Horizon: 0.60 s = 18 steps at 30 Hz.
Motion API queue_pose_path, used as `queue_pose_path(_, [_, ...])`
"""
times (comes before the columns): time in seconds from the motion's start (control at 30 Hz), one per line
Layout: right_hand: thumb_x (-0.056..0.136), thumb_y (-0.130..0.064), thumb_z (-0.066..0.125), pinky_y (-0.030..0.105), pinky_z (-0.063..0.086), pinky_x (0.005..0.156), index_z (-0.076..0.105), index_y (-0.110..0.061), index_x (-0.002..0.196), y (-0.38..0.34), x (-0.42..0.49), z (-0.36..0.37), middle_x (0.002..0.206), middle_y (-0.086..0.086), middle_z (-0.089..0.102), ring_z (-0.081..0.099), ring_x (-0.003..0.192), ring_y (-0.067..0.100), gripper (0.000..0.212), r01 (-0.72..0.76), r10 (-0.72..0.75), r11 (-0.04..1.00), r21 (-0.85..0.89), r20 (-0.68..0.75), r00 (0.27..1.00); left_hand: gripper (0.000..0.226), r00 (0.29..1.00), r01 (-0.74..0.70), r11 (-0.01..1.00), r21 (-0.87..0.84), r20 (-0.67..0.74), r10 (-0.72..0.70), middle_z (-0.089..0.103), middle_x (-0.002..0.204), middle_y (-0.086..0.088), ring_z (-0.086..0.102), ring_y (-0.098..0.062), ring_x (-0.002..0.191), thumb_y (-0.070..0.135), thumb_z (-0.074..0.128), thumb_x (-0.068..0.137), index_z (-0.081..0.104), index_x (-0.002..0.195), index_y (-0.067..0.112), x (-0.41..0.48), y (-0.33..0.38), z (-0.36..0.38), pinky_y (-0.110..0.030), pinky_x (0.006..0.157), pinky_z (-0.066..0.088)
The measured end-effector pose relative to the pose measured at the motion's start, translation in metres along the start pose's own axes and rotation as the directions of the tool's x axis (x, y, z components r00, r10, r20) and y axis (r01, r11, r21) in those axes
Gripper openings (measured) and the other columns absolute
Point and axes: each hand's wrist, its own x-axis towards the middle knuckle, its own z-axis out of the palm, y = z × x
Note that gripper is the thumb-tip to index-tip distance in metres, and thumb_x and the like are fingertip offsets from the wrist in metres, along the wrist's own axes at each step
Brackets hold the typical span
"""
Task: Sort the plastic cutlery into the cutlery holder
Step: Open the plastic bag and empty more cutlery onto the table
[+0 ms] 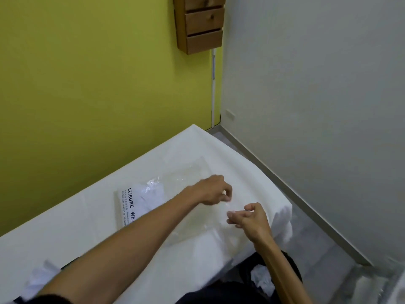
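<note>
A clear plastic cutlery holder [192, 172] lies flat on the white-covered table [87, 220], hard to make out against the cloth. My left hand [211, 190] reaches across over the holder's right part, its fingertips curled and pinching a small, pale, see-through plastic cutlery piece [229, 204]. My right hand [252, 219] is just to the right near the table's corner, with fingers curled toward the same piece. Blur hides what kind of piece it is.
A plastic bag printed "LEISURE WEAR" [133, 205] lies left of the holder. Crumpled clear wrapping [262, 279] sits on my lap, and more plastic [37, 279] at the near left table edge. Wooden drawers [201, 23] hang on the wall. Floor lies to the right.
</note>
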Motion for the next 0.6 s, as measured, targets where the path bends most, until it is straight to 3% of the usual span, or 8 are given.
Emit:
queue_pose_path(0.13, [0.08,-0.015,0.083,0.041,0.055,0.079,0.042,-0.007,0.101,-0.002,-0.007,-0.005,0.077,0.007,0.077,0.075,0.075,0.023,0.047,0.025,-0.025,1.0,-0.004,0.058,0.998,0.009,0.985,0.102,0.993,0.061,-0.145,-0.092,0.044,0.098,-0.001,0.051,-0.026,0.111,0.026,0.061,0.099,0.07,0.101,0.025,0.003,-0.045,-0.054,-0.042,0.091,0.047])
queue_pose_path(0.3, [0.079,-0.009,0.082,0.03,0.053,0.069,0.043,-0.006,0.095,-0.006,-0.014,-0.008,0.076,0.015,0.076,0.075,0.071,0.028,0.043,0.041,-0.041,0.999,0.007,0.124,0.991,0.015,0.9,0.252,0.956,0.151,-0.4,-0.174,0.044,0.102,-0.003,0.052,-0.027,0.103,0.021,0.054,0.102,0.068,0.108,0.022,-0.007,-0.081,-0.087,-0.038,0.072,0.045])
queue_pose_path(0.4, [0.079,-0.009,0.082,0.034,0.056,0.081,0.047,-0.001,0.1,-0.012,-0.012,-0.009,0.075,0.016,0.075,0.075,0.071,0.028,0.041,0.037,-0.037,0.999,-0.001,0.162,0.986,0.016,0.822,0.298,0.952,0.073,-0.527,-0.217,0.044,0.102,-0.005,0.052,-0.028,0.1,0.023,0.051,0.104,0.063,0.114,0.021,-0.014,-0.076,-0.079,-0.034,0.068,0.036])
queue_pose_path(0.5, [0.08,-0.013,0.082,0.033,0.053,0.082,0.054,-0.007,0.104,-0.015,-0.012,-0.013,0.074,0.011,0.075,0.073,0.065,0.026,0.037,0.057,-0.046,0.997,-0.052,0.196,0.979,0.026,0.753,0.339,0.925,-0.173,-0.54,-0.377,0.048,0.112,-0.006,0.052,-0.027,0.103,0.04,0.05,0.102,0.051,0.121,0.021,-0.018,-0.055,-0.059,-0.035,0.077,0.035])
queue_pose_path(0.6, [0.08,-0.015,0.082,0.033,0.055,0.075,0.063,-0.012,0.103,-0.016,-0.014,-0.014,0.074,0.011,0.074,0.07,0.059,0.027,0.031,0.076,-0.052,0.993,-0.093,0.234,0.971,0.045,0.769,0.415,0.87,-0.267,-0.408,-0.492,0.057,0.116,-0.005,0.056,-0.029,0.107,0.06,0.054,0.094,0.051,0.108,0.018,-0.016,-0.037,-0.032,-0.036,0.079,0.036])
